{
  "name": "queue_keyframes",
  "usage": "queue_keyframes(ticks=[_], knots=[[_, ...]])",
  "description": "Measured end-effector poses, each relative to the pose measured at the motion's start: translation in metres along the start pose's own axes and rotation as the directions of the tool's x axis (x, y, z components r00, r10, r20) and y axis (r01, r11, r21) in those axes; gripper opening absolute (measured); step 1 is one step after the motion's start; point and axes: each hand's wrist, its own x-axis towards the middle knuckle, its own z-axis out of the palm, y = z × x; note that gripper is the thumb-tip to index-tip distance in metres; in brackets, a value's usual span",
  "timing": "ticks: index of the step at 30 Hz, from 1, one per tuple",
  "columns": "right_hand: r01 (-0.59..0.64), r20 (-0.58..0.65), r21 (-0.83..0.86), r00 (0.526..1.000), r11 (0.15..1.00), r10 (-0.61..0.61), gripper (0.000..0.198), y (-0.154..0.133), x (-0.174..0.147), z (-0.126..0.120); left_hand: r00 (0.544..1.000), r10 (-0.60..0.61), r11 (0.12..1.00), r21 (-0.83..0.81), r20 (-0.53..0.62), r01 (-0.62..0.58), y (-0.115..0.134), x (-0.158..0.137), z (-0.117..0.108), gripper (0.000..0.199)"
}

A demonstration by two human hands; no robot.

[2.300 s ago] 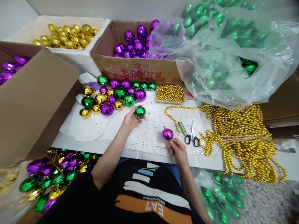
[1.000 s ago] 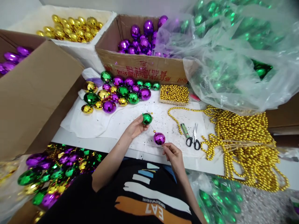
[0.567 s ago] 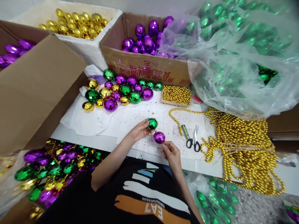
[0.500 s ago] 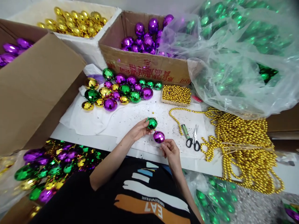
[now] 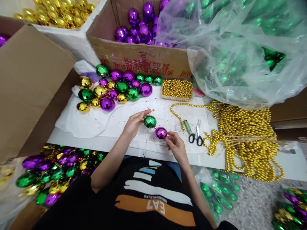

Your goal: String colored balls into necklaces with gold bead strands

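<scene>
The green ball (image 5: 149, 121) has the purple ball (image 5: 160, 133) at four o'clock, a gold bead (image 5: 155, 128) between them. The left hand (image 5: 132, 124), at the green ball's nine o'clock, has fingers extended, grip unclear; the right hand (image 5: 177, 145), at the purple ball's four o'clock, pinches its end. Scissors (image 5: 197, 130) lie at its three o'clock.

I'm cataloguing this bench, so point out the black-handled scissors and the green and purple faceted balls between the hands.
Black-handled scissors (image 5: 197, 131): head view, near the pivot.
Green faceted ball (image 5: 150, 121): head view, middle of its surface.
Purple faceted ball (image 5: 161, 133): head view, middle of its surface.
</scene>
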Motion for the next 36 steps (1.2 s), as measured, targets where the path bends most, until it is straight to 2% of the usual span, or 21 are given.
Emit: queue_keyframes(ticks=[2,4,5,7,9,11,12,14,17,19,20,21,23,25,26,27,29,31,32,34,36], knots=[[0.097,-0.122,-0.259,0.984,0.961,-0.132,0.030,-0.010,-0.001,-0.011,0.997,0.082,0.996,0.041,0.003,-0.082,0.009,-0.007,0.006,0.033],[0.189,-0.213,-0.467,0.924,0.864,-0.317,0.028,-0.028,-0.002,-0.015,0.983,0.181,0.978,0.098,0.039,-0.184,0.017,-0.015,0.019,0.030],[0.241,-0.219,-0.520,0.890,0.819,-0.401,0.028,-0.040,-0.002,-0.013,0.972,0.224,0.966,0.119,0.065,-0.231,0.021,-0.019,0.026,0.029],[0.389,-0.136,-0.531,0.838,0.753,-0.529,0.030,-0.062,-0.001,-0.002,0.952,0.285,0.945,0.131,0.110,-0.298,0.029,-0.025,0.040,0.028],[0.519,0.027,-0.498,0.810,0.695,-0.585,0.032,-0.077,0.005,0.015,0.941,0.320,0.939,0.096,0.109,-0.330,0.036,-0.027,0.047,0.028],[0.546,0.128,-0.495,0.815,0.676,-0.564,0.026,-0.080,0.012,0.028,0.939,0.341,0.939,0.033,0.045,-0.343,0.042,-0.023,0.044,0.028],[0.523,0.133,-0.497,0.835,0.693,-0.534,0.024,-0.078,0.016,0.032,0.939,0.345,0.939,0.003,0.002,-0.345,0.044,-0.018,0.039,0.028],[0.436,0.080,-0.467,0.887,0.769,-0.454,0.025,-0.069,0.022,0.033,0.946,0.321,0.945,-0.047,-0.051,-0.323,0.042,-0.005,0.023,0.029],[0.320,-0.034,-0.311,0.937,0.895,-0.347,0.025,-0.058,0.026,0.026,0.985,0.170,0.982,-0.087,-0.007,-0.170,0.021,0.021,0.002,0.045],[0.259,-0.108,-0.137,0.956,0.956,-0.274,0.025,-0.057,0.026,0.022,0.994,0.104,0.994,0.023,-0.040,-0.103,-0.001,0.040,-0.003,0.048],[0.227,-0.135,-0.039,0.964,0.973,-0.230,0.027,-0.058,0.026,0.021,0.987,0.129,0.979,0.171,-0.091,-0.112,-0.013,0.049,-0.002,0.040],[0.194,-0.148,0.054,0.972,0.979,-0.184,0.029,-0.059,0.026,0.020,0.980,0.178,0.925,0.355,-0.095,-0.134,-0.024,0.057,0.001,0.031],[0.126,-0.138,0.186,0.985,0.974,-0.101,0.033,-0.062,0.026,0.019,0.961,0.276,0.722,0.664,-0.020,-0.194,-0.040,0.069,0.008,0.020],[0.071,-0.101,0.236,0.994,0.969,-0.048,0.035,-0.062,0.025,0.018,0.951,0.304,0.548,0.806,0.059,-0.225,-0.048,0.077,0.014,0.017],[0.053,-0.085,0.229,0.996,0.972,-0.035,0.035,-0.060,0.024,0.016,0.951,0.303,0.522,0.824,0.064,-0.222,-0.049,0.080,0.016,0.016],[0.048,-0.081,0.199,0.996,0.979,-0.033,0.036,-0.058,0.023,0.014,0.953,0.298,0.542,0.814,0.046,-0.209,-0.048,0.081,0.017,0.014],[0.069,-0.101,0.090,0.993,0.994,-0.060,0.037,-0.051,0.019,0.009,0.967,0.251,0.710,0.687,-0.043,-0.154,-0.043,0.080,0.015,0.010],[0.085,-0.116,-0.031,0.989,0.996,-0.088,0.040,-0.043,0.015,0.003,0.985,0.119,0.923,0.380,-0.126,-0.063,-0.037,0.075,0.012,0.006],[0.085,-0.111,-0.083,0.989,0.993,-0.094,0.041,-0.038,0.013,0.001,0.991,0.031,0.981,0.191,-0.133,-0.005,-0.033,0.072,0.010,0.007],[0.082,-0.080,-0.167,0.992,0.982,-0.097,0.043,-0.031,0.010,-0.001,0.990,-0.109,0.988,-0.117,-0.085,0.099,-0.027,0.065,0.009,0.013],[0.090,-0.056,-0.231,0.993,0.969,-0.106,0.042,-0.027,0.007,-0.002,0.985,-0.169,0.949,-0.274,-0.034,0.153,-0.023,0.059,0.010,0.016]])
